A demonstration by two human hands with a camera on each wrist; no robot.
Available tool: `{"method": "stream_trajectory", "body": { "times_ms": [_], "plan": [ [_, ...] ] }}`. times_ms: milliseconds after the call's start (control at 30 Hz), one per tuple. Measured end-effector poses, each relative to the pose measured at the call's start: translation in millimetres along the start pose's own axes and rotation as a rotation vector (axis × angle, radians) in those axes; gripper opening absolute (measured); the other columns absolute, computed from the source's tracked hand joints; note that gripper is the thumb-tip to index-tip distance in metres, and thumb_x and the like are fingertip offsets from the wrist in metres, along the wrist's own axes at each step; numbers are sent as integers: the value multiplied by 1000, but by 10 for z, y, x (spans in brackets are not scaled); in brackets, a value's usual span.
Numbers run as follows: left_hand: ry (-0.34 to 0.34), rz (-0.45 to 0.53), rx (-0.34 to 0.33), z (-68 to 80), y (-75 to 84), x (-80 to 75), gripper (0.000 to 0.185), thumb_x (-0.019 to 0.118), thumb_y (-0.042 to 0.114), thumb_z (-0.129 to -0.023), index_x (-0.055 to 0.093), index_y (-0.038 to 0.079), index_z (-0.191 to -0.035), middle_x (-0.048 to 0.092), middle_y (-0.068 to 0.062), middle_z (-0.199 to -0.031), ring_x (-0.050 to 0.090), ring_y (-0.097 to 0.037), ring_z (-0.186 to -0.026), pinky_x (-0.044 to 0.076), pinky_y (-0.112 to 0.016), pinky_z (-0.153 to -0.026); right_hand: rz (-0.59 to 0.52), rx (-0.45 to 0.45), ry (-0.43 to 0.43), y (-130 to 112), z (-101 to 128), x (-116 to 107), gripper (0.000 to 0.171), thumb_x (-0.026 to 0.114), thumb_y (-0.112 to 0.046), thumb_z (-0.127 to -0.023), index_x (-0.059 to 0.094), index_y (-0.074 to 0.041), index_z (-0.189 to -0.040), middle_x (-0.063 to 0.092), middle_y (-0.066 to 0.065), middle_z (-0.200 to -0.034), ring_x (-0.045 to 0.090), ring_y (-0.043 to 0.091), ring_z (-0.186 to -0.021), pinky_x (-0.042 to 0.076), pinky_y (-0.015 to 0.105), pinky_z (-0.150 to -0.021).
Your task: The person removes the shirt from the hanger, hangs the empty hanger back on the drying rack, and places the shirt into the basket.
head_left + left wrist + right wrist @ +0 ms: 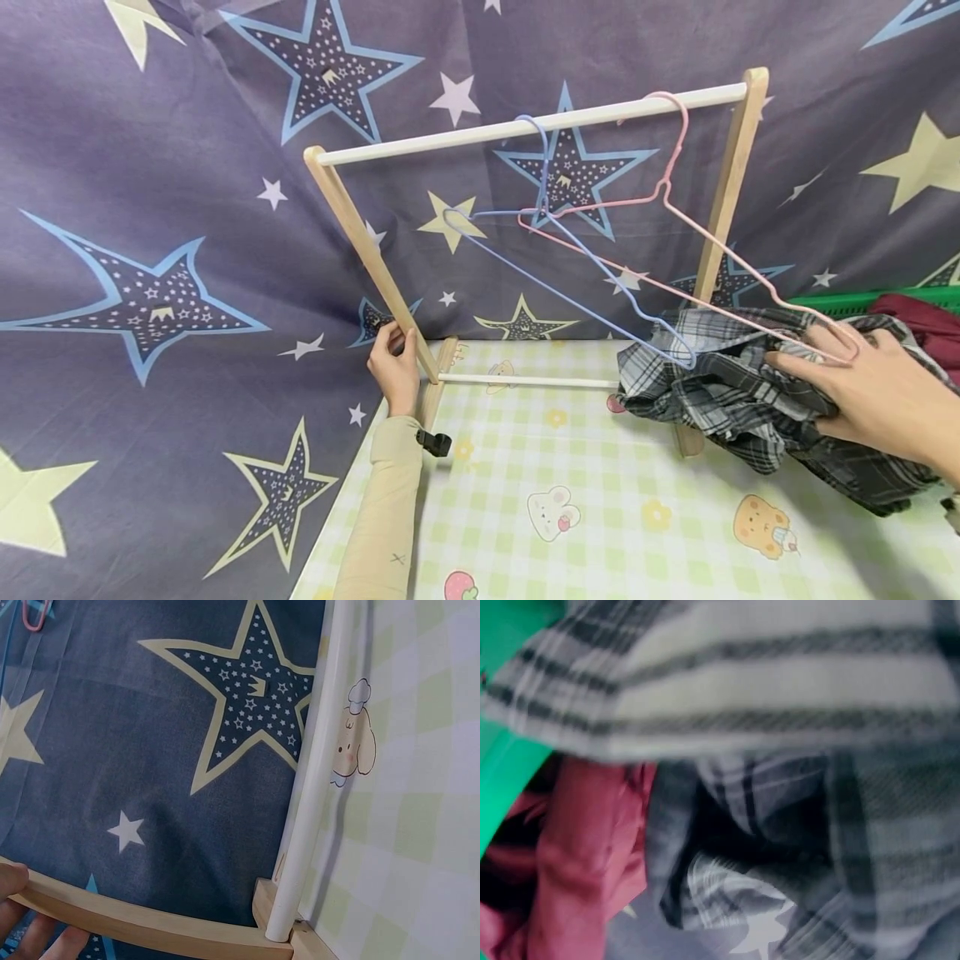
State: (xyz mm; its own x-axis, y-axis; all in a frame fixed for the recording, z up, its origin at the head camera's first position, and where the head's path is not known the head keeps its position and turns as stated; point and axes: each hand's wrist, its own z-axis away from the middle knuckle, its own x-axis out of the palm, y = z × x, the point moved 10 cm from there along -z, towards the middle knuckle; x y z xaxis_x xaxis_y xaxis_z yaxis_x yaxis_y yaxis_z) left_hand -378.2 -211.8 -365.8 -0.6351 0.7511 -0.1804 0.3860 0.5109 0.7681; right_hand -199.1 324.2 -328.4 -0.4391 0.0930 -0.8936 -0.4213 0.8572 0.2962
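Observation:
A small wooden clothes rack point(375, 258) with white bars stands on the table. My left hand point(395, 367) grips its left post low down; the left wrist view has the thumb and fingers point(64, 945) on either side of the wood. At the right, my right hand point(877, 392) holds a bunched black, grey and white plaid shirt point(750, 400) by its upper part. From the top bar hang a blue hanger point(577, 242) and a pink hanger point(720, 242). The pink one's right end overlaps my right hand. Plaid cloth point(780, 690) fills much of the right wrist view.
Behind the shirt, a green basket point(832, 304) stands at the far right with a dark red garment point(918, 329) in it. A green checked cloth point(600, 492) covers the table. Star-patterned dark fabric point(187, 400) hangs behind the rack and on the left.

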Motion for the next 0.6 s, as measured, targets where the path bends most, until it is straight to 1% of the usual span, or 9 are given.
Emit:
{"method": "stream_trajectory", "body": {
  "times_ms": [100,167,233,333,400,467,567,600],
  "plan": [
    [0,0,4,6,4,4,21,74,10,-89,72,4,-109,74,-17,-103,72,-31,-96,57,-41,-89,33,34,-5,114,50,19,105,96,-45,-33,58,-16,-126,53,32,-120,50,50,-106,46,68,-70],
    [2,0,4,11,-1,4,21,74,11,-89,72,4,-109,73,-17,-103,72,-31,-96,57,-41,-89,49,65,-9,193,76,25,108,96,-43,-31,56,-16,-127,53,33,-114,50,49,-101,46,67,-70],
    [2,2,5,17,-5,5,21,74,11,-90,72,4,-109,73,-18,-104,72,-32,-97,57,-42,-89,48,104,-2,286,106,17,109,97,-38,-28,56,-15,-127,52,31,-107,49,47,-96,44,64,-71],
    [-1,5,5,27,-15,9,20,74,11,-90,72,4,-109,73,-18,-104,72,-32,-97,57,-42,-88,36,142,46,429,140,-47,108,97,-27,-22,57,-13,-121,49,29,-99,47,46,-92,41,62,-70],
    [-3,5,7,32,-18,13,20,74,10,-90,72,4,-109,73,-17,-104,72,-32,-97,57,-42,-89,10,143,99,521,166,-105,105,95,-18,-20,56,-11,-118,48,29,-96,45,48,-90,39,62,-72],
    [-5,4,11,37,-15,19,20,74,10,-90,72,4,-109,74,-17,-103,72,-32,-96,57,-42,-88,-1,127,155,606,189,-168,103,91,-13,-18,55,-10,-115,46,30,-93,45,49,-86,38,62,-71],
    [-7,1,12,46,-16,26,20,74,10,-90,72,4,-109,74,-17,-103,72,-32,-96,57,-42,-88,-5,116,207,744,239,-221,104,84,-9,-18,50,-11,-117,44,34,-94,46,52,-82,39,61,-70],
    [-8,-1,10,50,-18,28,20,74,11,-90,72,4,-109,74,-17,-103,72,-32,-96,57,-42,-88,-4,128,204,798,254,-220,105,83,-9,-19,49,-10,-118,43,35,-96,46,52,-83,39,61,-69]
  ]
}}
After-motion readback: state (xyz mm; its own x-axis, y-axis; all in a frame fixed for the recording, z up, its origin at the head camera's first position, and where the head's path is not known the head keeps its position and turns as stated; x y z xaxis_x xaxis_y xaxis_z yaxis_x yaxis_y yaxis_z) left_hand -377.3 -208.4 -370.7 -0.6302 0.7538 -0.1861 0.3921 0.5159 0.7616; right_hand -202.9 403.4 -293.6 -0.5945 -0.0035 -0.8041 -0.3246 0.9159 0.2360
